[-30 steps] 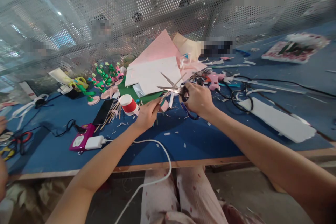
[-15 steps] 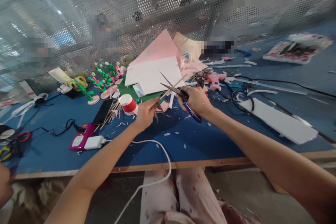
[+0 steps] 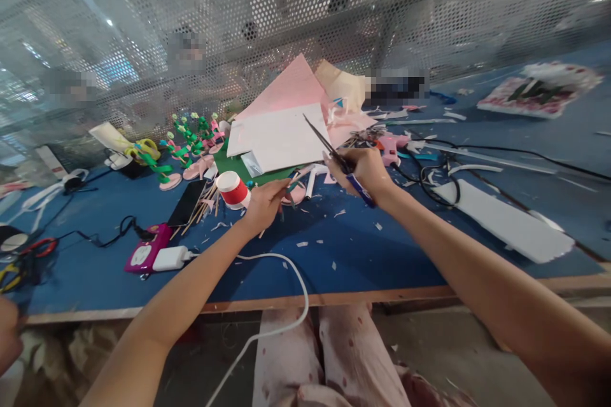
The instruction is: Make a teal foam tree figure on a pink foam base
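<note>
Over the middle of the table, my left hand (image 3: 264, 205) is closed in a pinch on a thin wooden stick (image 3: 300, 173); a short pale end shows past the fingertips, and the fingers hide much of it. My right hand (image 3: 366, 173) is wrapped around scissors (image 3: 329, 142) with dark blue handles. Their blades are together, pointing up and left over a white sheet (image 3: 281, 137), apart from the stick. Just left of my left hand stands a red and white paper cup (image 3: 233, 191). A pink round piece (image 3: 294, 193) lies beyond my left fingertips.
Small green and pink craft plants (image 3: 188, 143) stand at the back left. A pink glue gun (image 3: 392, 147) with a black cord lies right of my right hand. A purple power socket (image 3: 147, 248) with a white charger (image 3: 170, 258) sits front left. A mesh panel (image 3: 267, 19) rises behind.
The scissor blades have gone from spread to together, and my right hand has moved slightly right, away from the stick. The stick's visible end is shorter. My left hand has hardly moved.
</note>
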`<act>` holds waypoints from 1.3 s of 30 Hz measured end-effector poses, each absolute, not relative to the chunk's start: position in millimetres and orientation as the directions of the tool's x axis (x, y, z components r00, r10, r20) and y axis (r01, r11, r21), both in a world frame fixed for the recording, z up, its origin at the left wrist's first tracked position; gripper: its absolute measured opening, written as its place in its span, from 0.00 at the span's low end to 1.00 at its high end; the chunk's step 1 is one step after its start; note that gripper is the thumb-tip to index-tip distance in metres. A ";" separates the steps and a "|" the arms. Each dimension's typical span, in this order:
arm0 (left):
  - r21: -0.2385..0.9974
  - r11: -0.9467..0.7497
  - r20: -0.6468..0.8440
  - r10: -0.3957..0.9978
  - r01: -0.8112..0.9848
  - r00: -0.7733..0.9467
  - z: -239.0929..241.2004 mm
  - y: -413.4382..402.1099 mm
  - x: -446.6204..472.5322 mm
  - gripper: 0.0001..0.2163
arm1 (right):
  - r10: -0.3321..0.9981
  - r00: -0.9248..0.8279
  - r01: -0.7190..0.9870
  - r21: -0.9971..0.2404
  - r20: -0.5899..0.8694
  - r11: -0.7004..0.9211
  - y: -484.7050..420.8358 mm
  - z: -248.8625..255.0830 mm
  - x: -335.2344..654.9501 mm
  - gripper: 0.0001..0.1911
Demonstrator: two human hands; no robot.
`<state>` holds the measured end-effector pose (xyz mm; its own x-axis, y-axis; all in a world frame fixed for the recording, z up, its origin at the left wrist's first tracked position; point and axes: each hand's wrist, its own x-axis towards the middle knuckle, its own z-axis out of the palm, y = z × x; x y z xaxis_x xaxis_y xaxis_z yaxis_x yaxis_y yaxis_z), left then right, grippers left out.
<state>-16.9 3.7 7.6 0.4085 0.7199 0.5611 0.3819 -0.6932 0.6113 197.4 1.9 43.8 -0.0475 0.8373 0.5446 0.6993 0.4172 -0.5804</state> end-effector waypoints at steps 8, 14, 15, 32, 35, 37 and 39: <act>0.861 -0.446 0.379 0.883 0.245 0.276 10.0 1.7 -11.6 0.14 | 0.899 -0.002 0.953 -0.271 0.438 0.134 14.5 31.1 202.5 0.12; 0.921 -0.364 0.318 0.910 0.142 0.266 7.4 4.8 -9.4 0.14 | 0.858 0.034 0.937 -0.316 0.513 0.151 8.0 32.9 197.4 0.13; 0.926 -0.356 0.314 0.912 0.129 0.262 7.0 5.5 -9.6 0.14 | 0.852 0.029 0.936 -0.314 0.522 0.160 7.4 33.2 196.9 0.14; 0.922 -0.372 0.331 0.900 0.103 0.284 7.5 4.6 -8.9 0.14 | 0.873 -0.105 0.976 -0.121 0.477 0.183 4.7 31.5 195.7 0.12; 0.923 -0.372 0.333 0.901 0.100 0.278 7.0 4.4 -9.0 0.13 | 0.877 -0.091 0.975 -0.139 0.472 0.176 4.4 32.3 195.0 0.13; 0.920 -0.381 0.343 0.896 0.094 0.282 6.8 4.1 -9.4 0.12 | 0.885 -0.085 0.973 -0.152 0.457 0.172 4.3 33.0 195.0 0.14; 0.915 -0.394 0.355 0.890 0.089 0.286 6.7 4.1 -9.8 0.11 | 0.890 -0.095 0.972 -0.154 0.446 0.180 4.3 33.8 195.4 0.14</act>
